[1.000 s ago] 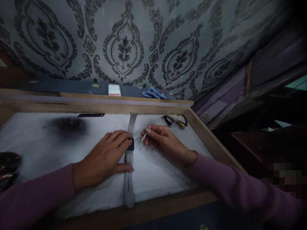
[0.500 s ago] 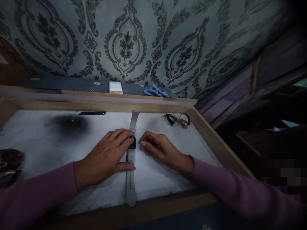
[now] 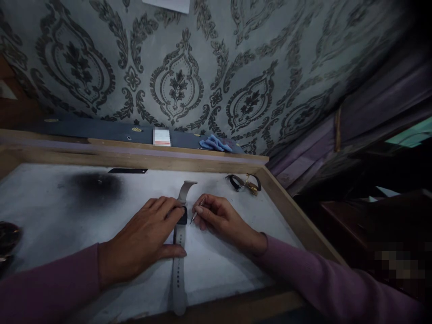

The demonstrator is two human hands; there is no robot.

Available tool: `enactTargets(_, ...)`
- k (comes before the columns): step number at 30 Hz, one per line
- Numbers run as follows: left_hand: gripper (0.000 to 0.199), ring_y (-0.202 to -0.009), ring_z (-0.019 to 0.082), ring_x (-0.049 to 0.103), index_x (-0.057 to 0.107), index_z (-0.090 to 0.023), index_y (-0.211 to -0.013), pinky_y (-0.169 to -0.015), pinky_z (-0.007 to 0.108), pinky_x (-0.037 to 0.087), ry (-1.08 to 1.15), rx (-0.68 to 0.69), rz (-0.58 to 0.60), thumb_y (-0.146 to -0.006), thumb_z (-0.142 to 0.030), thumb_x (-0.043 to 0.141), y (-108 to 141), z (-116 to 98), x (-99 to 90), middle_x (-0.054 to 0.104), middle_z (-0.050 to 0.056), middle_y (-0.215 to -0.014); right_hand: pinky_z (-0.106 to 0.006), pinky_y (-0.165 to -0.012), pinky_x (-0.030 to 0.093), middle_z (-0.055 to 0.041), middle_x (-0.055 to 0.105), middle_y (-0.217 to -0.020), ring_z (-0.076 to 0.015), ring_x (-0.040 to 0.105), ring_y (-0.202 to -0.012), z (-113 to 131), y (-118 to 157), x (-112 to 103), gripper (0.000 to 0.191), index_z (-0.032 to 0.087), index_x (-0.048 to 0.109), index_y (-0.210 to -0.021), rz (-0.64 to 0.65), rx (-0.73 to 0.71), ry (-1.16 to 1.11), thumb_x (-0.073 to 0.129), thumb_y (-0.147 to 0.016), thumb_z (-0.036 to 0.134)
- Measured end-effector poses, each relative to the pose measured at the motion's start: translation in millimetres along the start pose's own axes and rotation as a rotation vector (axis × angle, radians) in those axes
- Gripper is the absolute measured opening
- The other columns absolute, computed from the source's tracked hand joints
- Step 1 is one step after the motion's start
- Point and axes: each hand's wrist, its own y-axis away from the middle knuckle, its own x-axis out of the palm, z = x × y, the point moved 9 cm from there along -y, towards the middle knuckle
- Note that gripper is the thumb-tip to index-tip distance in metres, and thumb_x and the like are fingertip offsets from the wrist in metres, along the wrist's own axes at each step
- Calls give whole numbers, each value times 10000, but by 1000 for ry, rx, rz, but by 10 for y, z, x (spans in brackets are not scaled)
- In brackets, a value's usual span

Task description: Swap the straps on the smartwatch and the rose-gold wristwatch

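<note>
A smartwatch (image 3: 182, 216) with a dark face and pale grey strap (image 3: 180, 270) lies stretched out on the white work surface. My left hand (image 3: 143, 236) holds it down, fingertips on the face and the thumb across the lower strap, hiding part of the case. Just right of the watch, my right hand (image 3: 221, 220) pinches a thin, pointed metal tool (image 3: 195, 213). Its tip points down beside the watch face, apart from it; most of its length is hidden in the fingers.
A wooden frame (image 3: 286, 207) borders the surface. Two wristwatches (image 3: 245, 183) lie at the back right, a dark flat blade (image 3: 128, 171) at the back. On the ledge behind are a blue cloth (image 3: 216, 143) and a small box (image 3: 162, 137). A dark round object (image 3: 8, 238) sits at far left.
The view has tilted up. My right hand has turned slightly, and the metal tool's tip now shows beside the watch. The left hand keeps its hold; the upper strap now looks more bent.
</note>
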Motion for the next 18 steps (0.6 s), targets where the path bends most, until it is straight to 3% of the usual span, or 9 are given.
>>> enactTargets(5,520,-1090,299,547,540,-189,-1164,-887,448,487,-4,12,-20,-771,-415,794,-4,-28,-15,593,85,-1191,-196,-435,300,14,612,-621,-68,482,-472,-56,-10,-24,407,164,551,-777,-25,66,-24,710,-802,538)
enactTargets(12,508,-1278,309,466,521,-192,-1191,-1008,460,444,3,59,-69,-814,-452,742,15,-39,-32,533,111,-1365,-182,-392,260,15,621,-599,-60,467,-435,-60,-24,-12,410,166,546,-733,-40,92,-31,728,-778,531)
enactTargets(18,462,-1215,306,519,525,-207,-1189,-978,472,461,9,26,-49,-846,-457,707,27,-16,-11,525,106,-1381,-171,-372,239,18,618,-586,-52,443,-412,-46,-28,-7,409,170,529,-726,-70,102,-26,727,-781,523)
